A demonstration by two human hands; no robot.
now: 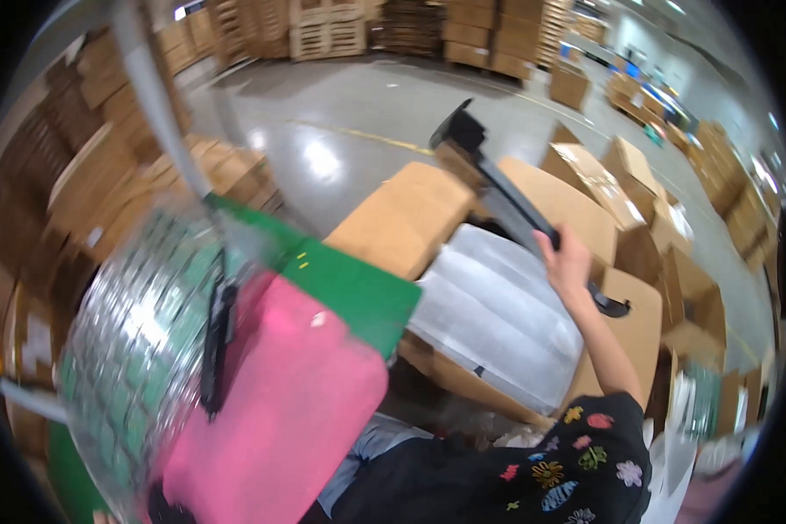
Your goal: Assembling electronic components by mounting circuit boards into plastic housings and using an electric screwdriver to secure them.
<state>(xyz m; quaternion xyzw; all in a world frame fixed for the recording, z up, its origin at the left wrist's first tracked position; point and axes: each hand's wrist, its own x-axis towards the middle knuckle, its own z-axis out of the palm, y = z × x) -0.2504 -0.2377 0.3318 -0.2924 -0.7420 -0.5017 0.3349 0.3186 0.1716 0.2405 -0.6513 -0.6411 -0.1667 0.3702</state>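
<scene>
My right hand (569, 269) reaches out over an open carton and is closed on a long black bar-like part (520, 205). The bar slants up and away to a wider, bracket-shaped end, and its exact kind I cannot make out. Beneath my right forearm, a white foam-wrapped item (498, 314) fills the carton. Of my left hand (103, 517) only a sliver of skin shows at the bottom left edge, its fingers hidden. Near it lie a blurred pink padded piece (279, 393) and clear air-cushion wrap (140, 323). A slim black object (218, 341) stands between them.
A green tabletop (349, 288) lies under the pink piece, beside a grey metal post (153, 87). Brown cartons (406, 214) with raised flaps surround the foam-wrapped item. More open boxes (694, 297) stand at right. Wooden pallets (327, 31) and stacked cartons line the far floor.
</scene>
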